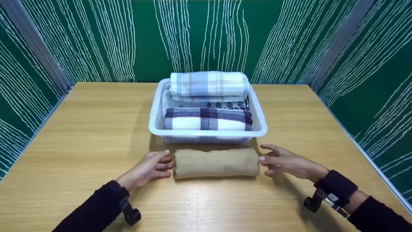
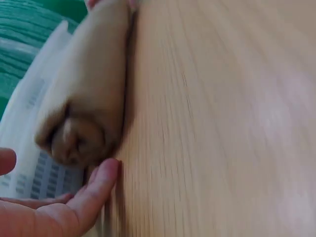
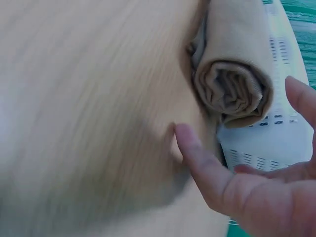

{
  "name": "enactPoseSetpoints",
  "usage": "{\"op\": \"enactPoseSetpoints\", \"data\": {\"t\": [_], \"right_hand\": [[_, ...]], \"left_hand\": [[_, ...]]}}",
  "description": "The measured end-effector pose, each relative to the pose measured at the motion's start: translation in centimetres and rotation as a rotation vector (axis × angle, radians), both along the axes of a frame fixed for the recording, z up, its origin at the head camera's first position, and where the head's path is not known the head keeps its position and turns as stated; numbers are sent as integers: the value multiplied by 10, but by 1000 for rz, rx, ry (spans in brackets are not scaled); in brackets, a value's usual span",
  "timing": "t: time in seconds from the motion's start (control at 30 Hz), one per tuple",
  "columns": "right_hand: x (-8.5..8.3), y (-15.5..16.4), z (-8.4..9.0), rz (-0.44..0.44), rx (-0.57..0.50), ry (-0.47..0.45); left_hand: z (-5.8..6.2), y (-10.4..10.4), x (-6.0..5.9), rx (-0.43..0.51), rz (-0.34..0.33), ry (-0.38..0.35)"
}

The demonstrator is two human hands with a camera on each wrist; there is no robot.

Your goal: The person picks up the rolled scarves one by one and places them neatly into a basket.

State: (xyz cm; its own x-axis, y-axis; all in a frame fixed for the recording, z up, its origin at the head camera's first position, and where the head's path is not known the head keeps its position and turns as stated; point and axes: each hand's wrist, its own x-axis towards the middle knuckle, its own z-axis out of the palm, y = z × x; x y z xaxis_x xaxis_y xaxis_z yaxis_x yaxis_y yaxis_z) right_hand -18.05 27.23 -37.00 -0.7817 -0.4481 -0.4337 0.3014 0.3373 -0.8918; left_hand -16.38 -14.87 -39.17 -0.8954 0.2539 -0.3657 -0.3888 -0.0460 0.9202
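A tan cloth rolled into a cylinder (image 1: 217, 163) lies on the table in front of a white plastic basket (image 1: 206, 132). My left hand (image 1: 154, 167) is at the roll's left end, its fingertips close beside it. At the other end is my right hand (image 1: 286, 162), with fingers spread and the thumb near the roll's edge. The right wrist view shows the spiral end of the tan roll (image 3: 234, 91) with a gap to the fingers. In the left wrist view a fingertip sits right at the roll's lower end (image 2: 81, 140).
Inside the basket lie a white and dark plaid cloth roll (image 1: 208, 119), a black-and-white patterned cloth (image 1: 228, 105) and a light blue plaid cloth (image 1: 209, 84) on top at the back. Green panels with white lines (image 1: 148, 42) enclose the wooden table (image 1: 96, 135).
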Motion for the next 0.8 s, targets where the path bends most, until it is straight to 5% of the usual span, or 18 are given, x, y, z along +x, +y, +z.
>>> {"op": "enactPoseSetpoints", "data": {"t": [0.3, 0.8], "right_hand": [[4, -26, -9, -56, -223, -155], [4, -39, -23, -101, -361, -184]], "left_hand": [[2, 30, 3, 43, -92, -32], [1, 36, 5, 62, -63, -95]]}}
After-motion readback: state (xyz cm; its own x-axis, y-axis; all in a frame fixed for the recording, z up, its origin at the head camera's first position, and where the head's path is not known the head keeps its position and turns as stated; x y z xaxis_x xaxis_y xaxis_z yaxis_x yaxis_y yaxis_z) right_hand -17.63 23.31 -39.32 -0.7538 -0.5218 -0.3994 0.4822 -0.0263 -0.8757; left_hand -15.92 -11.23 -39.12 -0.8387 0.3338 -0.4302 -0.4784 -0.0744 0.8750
